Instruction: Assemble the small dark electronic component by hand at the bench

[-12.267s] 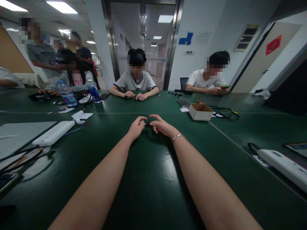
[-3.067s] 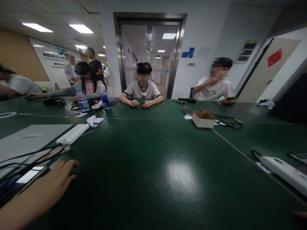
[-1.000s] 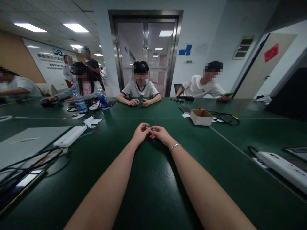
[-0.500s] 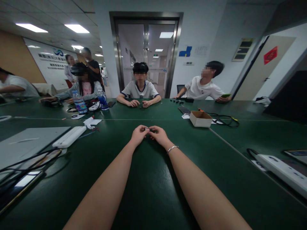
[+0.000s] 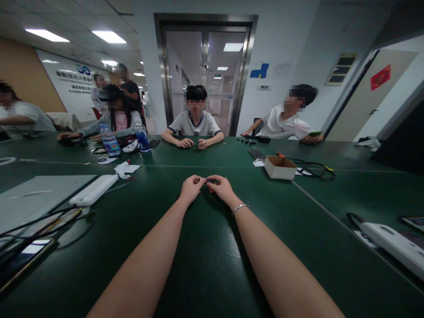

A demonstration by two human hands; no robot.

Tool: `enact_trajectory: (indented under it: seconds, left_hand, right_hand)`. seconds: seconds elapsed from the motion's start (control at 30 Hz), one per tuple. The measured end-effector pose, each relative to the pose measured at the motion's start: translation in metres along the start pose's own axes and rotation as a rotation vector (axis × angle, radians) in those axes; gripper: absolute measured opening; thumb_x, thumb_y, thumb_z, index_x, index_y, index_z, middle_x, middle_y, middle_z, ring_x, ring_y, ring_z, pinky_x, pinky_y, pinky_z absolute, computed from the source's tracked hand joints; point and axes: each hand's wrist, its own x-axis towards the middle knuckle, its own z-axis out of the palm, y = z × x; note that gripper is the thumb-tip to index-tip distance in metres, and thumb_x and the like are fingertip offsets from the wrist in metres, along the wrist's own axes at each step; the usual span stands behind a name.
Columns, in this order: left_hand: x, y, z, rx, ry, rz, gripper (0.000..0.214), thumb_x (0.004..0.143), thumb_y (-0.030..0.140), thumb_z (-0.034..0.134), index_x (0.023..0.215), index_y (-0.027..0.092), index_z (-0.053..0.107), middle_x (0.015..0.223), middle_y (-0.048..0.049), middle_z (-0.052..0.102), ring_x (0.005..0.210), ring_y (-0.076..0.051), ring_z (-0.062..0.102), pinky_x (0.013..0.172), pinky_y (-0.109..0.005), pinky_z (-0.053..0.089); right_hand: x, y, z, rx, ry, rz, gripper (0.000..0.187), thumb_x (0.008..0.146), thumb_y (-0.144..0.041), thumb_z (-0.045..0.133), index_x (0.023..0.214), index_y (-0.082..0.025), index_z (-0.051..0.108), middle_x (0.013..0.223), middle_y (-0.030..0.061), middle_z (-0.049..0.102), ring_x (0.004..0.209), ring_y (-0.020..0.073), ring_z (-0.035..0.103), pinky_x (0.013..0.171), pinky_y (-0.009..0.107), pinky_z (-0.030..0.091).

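Observation:
Both my arms stretch out over the dark green table. My left hand and my right hand meet at the fingertips near the table's middle. Between them they pinch a small dark part, too small to name. A thin bracelet circles my right wrist. Both hands rest low on the tabletop with fingers curled.
A white power strip, cables and a phone lie at left. A small cardboard box and black cable sit at right, another white power strip further right. Several people sit across the table; water bottles stand far left.
About three seconds ago my left hand was at the phone on the left and my right was out of view. Both came back to the centre; in the last second they have held still.

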Motion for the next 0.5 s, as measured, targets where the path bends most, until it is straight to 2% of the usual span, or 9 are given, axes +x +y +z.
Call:
enact_trajectory:
  seconds: [0.13, 0.33, 0.5]
  left_hand:
    - [0.0, 0.0, 0.0, 0.003, -0.007, -0.008, 0.037, 0.075, 0.051, 0.063, 0.086, 0.015, 0.065, 0.077, -0.0055, 0.065, 0.066, -0.015, 0.058, 0.049, -0.021, 0.046]
    - [-0.002, 0.004, -0.002, 0.093, -0.017, -0.016, 0.042, 0.077, 0.058, 0.057, 0.075, 0.016, 0.063, 0.068, -0.0037, 0.062, 0.058, -0.014, 0.056, 0.05, -0.023, 0.044]
    - [-0.006, 0.01, -0.006, 0.198, -0.018, -0.029, 0.048, 0.08, 0.062, 0.049, 0.072, 0.017, 0.064, 0.065, -0.0033, 0.063, 0.056, -0.015, 0.056, 0.051, -0.025, 0.042]
  right_hand:
    - [0.0, 0.001, 0.0, 0.039, -0.031, -0.018, 0.023, 0.073, -0.015, 0.07, 0.095, -0.014, 0.066, 0.071, 0.0003, 0.064, 0.045, 0.0071, 0.056, 0.044, 0.018, 0.048]
    - [-0.003, -0.001, -0.001, -0.063, -0.019, -0.092, 0.024, 0.071, -0.016, 0.07, 0.095, -0.014, 0.067, 0.077, 0.0008, 0.063, 0.046, 0.006, 0.054, 0.043, 0.017, 0.045]
    - [-0.006, -0.007, -0.001, -0.033, -0.03, -0.057, 0.027, 0.071, -0.015, 0.07, 0.097, -0.013, 0.066, 0.08, 0.0025, 0.065, 0.048, 0.0068, 0.055, 0.044, 0.018, 0.045]
